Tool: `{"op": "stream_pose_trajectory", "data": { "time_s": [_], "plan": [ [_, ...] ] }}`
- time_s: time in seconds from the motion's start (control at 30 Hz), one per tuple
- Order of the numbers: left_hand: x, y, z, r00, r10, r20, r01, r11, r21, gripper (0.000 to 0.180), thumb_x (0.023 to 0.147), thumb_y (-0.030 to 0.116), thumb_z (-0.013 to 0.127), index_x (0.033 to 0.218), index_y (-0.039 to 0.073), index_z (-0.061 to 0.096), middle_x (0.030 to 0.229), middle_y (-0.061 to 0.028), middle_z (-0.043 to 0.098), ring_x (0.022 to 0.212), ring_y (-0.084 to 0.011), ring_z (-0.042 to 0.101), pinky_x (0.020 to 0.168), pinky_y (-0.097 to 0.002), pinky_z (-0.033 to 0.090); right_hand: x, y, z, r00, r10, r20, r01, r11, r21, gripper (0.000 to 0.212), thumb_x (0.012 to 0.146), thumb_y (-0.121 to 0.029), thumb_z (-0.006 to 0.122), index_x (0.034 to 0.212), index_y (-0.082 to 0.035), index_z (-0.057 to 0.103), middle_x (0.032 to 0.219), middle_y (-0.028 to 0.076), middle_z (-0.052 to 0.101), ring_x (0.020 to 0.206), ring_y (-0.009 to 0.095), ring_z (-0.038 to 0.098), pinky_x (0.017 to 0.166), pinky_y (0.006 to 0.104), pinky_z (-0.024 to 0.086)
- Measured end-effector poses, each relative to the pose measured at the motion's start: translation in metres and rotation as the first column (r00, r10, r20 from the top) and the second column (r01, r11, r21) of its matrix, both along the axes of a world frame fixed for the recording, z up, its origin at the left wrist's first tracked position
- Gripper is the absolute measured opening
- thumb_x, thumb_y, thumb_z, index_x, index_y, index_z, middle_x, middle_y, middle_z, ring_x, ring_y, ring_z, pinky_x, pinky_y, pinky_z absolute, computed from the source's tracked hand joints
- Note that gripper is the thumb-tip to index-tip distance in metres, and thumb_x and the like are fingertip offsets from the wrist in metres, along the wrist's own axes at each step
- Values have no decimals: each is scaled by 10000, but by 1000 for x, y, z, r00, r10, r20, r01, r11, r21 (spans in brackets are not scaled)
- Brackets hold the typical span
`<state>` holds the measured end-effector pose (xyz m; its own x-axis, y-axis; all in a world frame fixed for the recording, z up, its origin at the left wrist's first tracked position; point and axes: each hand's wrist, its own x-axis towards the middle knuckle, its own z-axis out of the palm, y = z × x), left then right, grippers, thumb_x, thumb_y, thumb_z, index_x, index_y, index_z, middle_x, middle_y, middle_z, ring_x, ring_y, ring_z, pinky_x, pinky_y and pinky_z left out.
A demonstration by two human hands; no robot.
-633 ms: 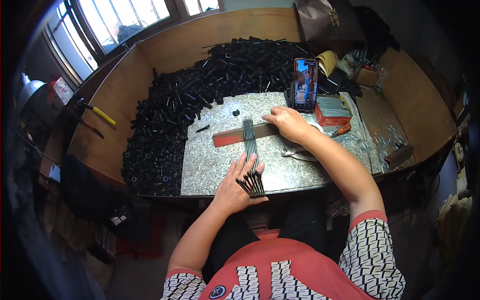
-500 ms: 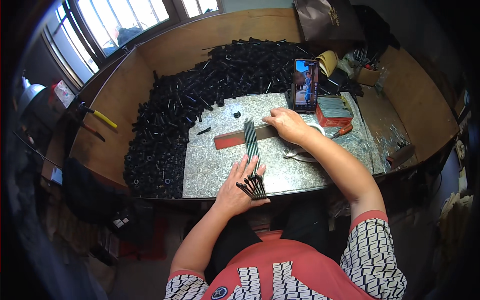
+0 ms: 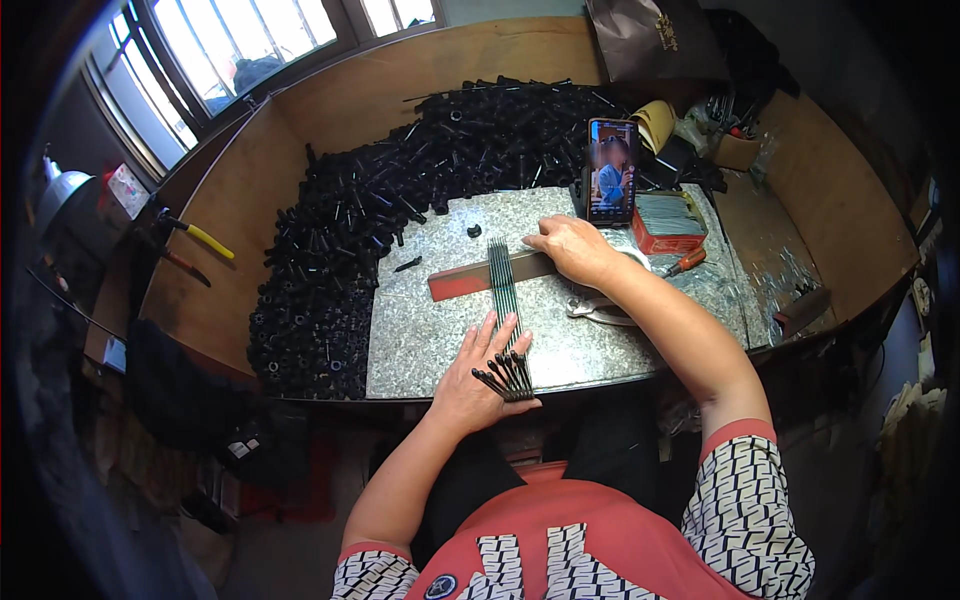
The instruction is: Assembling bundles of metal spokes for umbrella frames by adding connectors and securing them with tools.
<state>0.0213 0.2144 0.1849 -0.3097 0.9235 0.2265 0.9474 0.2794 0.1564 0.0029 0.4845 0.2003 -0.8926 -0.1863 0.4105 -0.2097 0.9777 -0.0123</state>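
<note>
My left hand lies flat with fingers stretched over the near part of a row of thin dark metal rods. Black knobbed ends of the rods fan out beside its thumb. Beneath the rods, crosswise, runs a flat bar, red at its left end and brownish grey elsewhere. My right hand is closed on the bar's right end, its fingers curled down and partly hidden. A pair of pliers lies just below my right forearm. Beyond the rods sits a small black part.
A speckled stone slab forms the work surface. Black sockets are heaped along its left and far sides. A phone stands at the back, beside a red box of thin rods and an orange-handled screwdriver. Wooden walls enclose the bench.
Both hands, the rods and the bar stay practically in place. The picture on the phone's screen has changed.
</note>
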Motion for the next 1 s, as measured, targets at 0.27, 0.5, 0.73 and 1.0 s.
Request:
{"op": "stream_pose_trajectory", "data": {
  "time_s": [0.27,0.5,0.73,1.0],
  "plan": [
    [0,-1,-2,1000,-7,1,7,1000,31,869,682,556,731,1358,92,444,1455,-167,320,1355,-413,265,1087,-520,274,-6,3,4,999,47,26,-47,999,4,258,870,-153,479,1028,-114,679,899,139,588,938,309,591,785,420,482],
    [0,-2,-3,1000,-12,-6,12,999,47,859,682,549,732,1350,85,458,1454,-161,325,1351,-418,271,1079,-526,281,-5,1,3,995,30,99,-29,999,-16,275,885,-157,471,1079,-116,661,949,143,585,970,308,585,803,416,481],
    [-2,-2,-1,999,-18,-37,18,1000,2,954,661,665,660,1367,70,422,1458,-171,320,1354,-408,269,1091,-515,261,-5,2,5,997,76,17,-76,997,5,244,840,-100,498,1036,-73,642,918,154,572,955,316,589,801,405,489],
    [-1,-1,-1,999,-17,-40,19,998,61,891,675,616,694,1326,52,466,1432,-174,356,1327,-437,296,1068,-534,288,-9,5,7,995,64,78,-63,998,-21,102,817,-55,505,867,-8,579,917,180,573,920,352,597,791,434,488]
  ]
}}
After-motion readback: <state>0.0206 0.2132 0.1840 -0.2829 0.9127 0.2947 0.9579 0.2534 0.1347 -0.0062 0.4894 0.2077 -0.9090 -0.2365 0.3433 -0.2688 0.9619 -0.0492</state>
